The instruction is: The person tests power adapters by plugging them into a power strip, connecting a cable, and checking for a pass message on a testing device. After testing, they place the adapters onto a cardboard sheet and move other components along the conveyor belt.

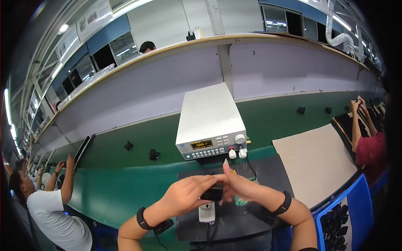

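Observation:
A small black power adapter (212,194) sits just above a white socket block (207,212); I cannot tell whether it is plugged in. My left hand (187,193) is closed around the adapter from the left, fingers over its top. Close at its right side is my right hand (243,186), with the thumb stretched up and the other fingers bent and partly hidden. Behind both hands stands a white bench test instrument (211,121) with a lit display, knob and buttons. A green circuit board (241,201) lies partly under my right wrist.
A black mat (188,228) covers the bench before me. Several black adapters, one of them (154,154), lie along the green bench. Cardboard (320,161) lies at the right, above a blue bin (364,205) of black parts. Co-workers sit left (56,213) and right (370,148).

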The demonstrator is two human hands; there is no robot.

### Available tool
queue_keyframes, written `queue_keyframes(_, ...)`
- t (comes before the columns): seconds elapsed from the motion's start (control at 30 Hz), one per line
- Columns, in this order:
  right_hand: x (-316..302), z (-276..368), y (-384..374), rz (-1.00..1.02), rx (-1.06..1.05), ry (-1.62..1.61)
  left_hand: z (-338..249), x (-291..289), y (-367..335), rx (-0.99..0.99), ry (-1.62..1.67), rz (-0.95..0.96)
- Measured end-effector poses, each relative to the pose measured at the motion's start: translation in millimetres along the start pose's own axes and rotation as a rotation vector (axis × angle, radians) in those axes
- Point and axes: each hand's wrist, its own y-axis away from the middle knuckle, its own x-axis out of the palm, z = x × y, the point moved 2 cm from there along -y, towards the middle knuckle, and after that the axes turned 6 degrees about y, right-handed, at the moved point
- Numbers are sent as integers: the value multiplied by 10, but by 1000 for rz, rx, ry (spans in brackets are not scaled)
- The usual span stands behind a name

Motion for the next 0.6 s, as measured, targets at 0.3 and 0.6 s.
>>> queue_keyframes(0.3, -517, -451, -227, -693, -505, 1607, 157, 575, 582, -465, 232, 193)
queue_keyframes(0.6, -557, -524, -260, -688, -628, 1272, 161, 588, 493, -423, 236, 331)
